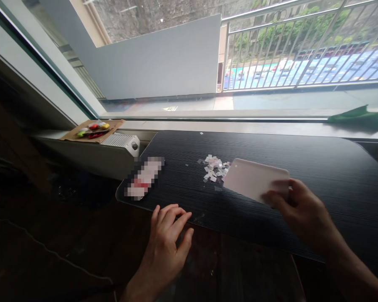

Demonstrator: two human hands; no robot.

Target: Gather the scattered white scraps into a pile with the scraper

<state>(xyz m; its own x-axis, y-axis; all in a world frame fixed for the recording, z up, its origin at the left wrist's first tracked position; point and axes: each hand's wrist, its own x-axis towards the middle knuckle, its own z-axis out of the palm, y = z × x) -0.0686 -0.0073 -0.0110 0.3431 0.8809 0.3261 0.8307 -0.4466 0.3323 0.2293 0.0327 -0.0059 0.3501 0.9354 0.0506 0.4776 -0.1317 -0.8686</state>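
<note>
A thin, pale rectangular plastic scraper [255,178] is pinched at its right end between the thumb and fingers of my right hand [294,199]. Its left edge meets or overlaps a small heap of white and clear scraps [214,168] on the black wood-grain table [176,155]; whether it touches them I cannot tell. My left hand [168,241] hangs at the table's front edge, fingers apart and slightly bent, holding nothing. Left of the heap lies a flat pinkish-white item [146,178] with a red patch, blurred by pixelation.
A cardboard piece [71,135] with colourful small items sits on the ledge at the left, beside a white radiator [121,142]. Green cloth or plastic [354,115] lies on the windowsill at the right. A window runs behind the table, and a cable [63,259] crosses the dark floor.
</note>
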